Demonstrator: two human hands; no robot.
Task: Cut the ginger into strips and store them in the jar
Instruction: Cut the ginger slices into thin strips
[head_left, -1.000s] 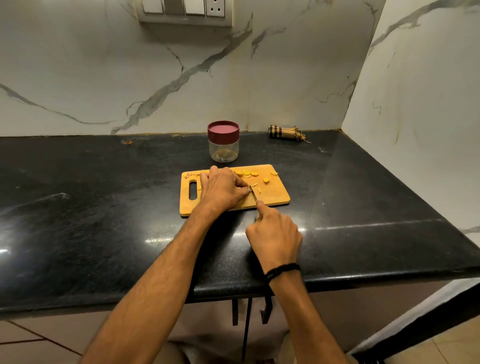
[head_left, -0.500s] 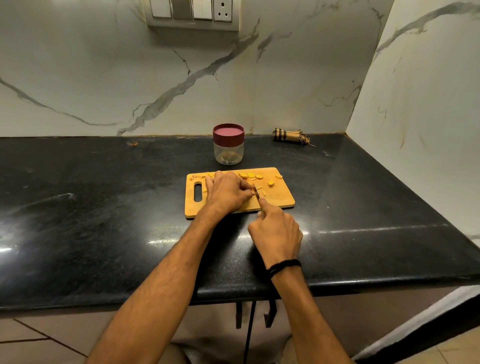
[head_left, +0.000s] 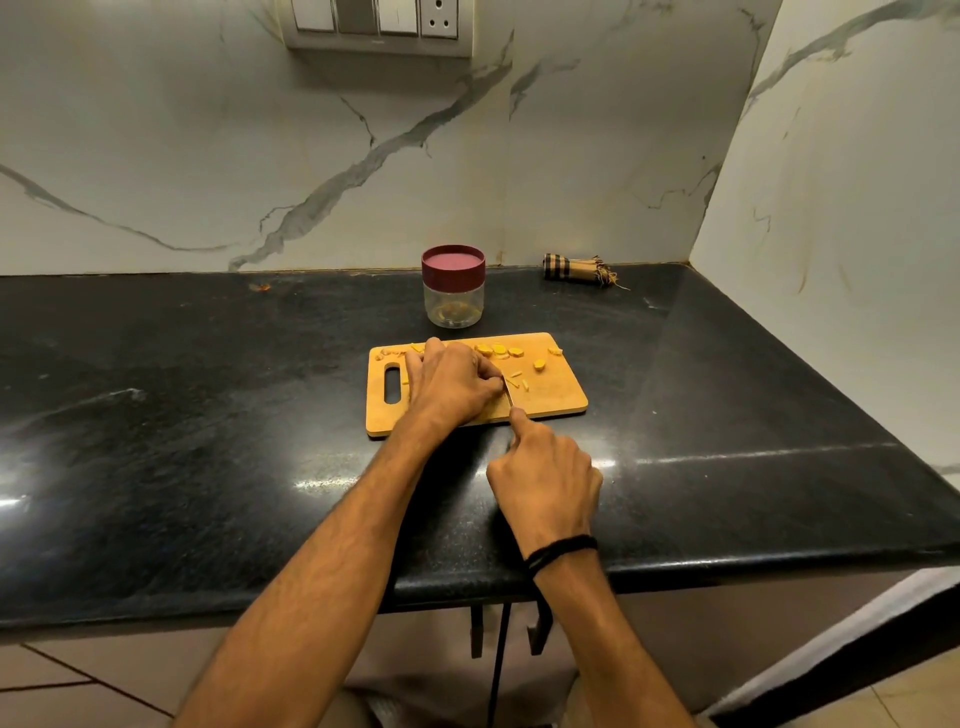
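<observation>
The right hand (head_left: 545, 478) is clamped on a knife (head_left: 508, 396): the handle is buried in the fist and the index finger lies stretched along the spine. The hand sits just off the near edge of the cutting board (head_left: 556, 400), and the thin blade reaches onto the board with its edge down on the wood. A black wristband (head_left: 561, 551) circles that wrist.

The left hand (head_left: 452, 384) rests on the middle of the board, knuckles up, fingers curled and the tips bunched against the blade's left side. Whatever they pin is hidden under them, so I cannot tell whether they hold a piece of ginger.

Just right of the blade, on the board, lie 2 or 3 thin strips (head_left: 515, 375). Along the board's far edge sits a row of ginger slices (head_left: 498, 349), with 2 more chunks towards its far right corner and a few scraps at the far left, above the handle slot.

The board lies flat on a black tabletop (head_left: 208, 415). Just behind it stands the jar (head_left: 453, 301) – clear, upright, its maroon lid (head_left: 453, 262) on, with a little yellowish matter at the bottom. Behind the board and to its right, against the marble wall (head_left: 208, 156), lies a rolled checked cloth (head_left: 576, 268). High on that wall, above the board, is a switch panel (head_left: 379, 26).
</observation>
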